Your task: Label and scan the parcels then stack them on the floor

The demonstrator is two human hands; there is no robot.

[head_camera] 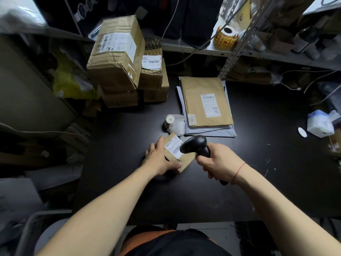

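A small brown cardboard parcel (184, 159) with a white barcode label (174, 147) lies on the black table (249, 182). My left hand (159, 159) holds the parcel's left side, thumb along its near edge and fingers over the far-left corner. My right hand (220, 163) grips the handle of a black barcode scanner (195, 145), whose head hangs just right of and above the label, pointing at it.
A white label roll (169, 121) with loose backing paper sits behind the parcel. Brown and grey mailers (204, 102) are stacked at the back middle. Several cardboard boxes (118, 58) are piled at the back left. Metal shelving holds an orange sticker roll (226, 37).
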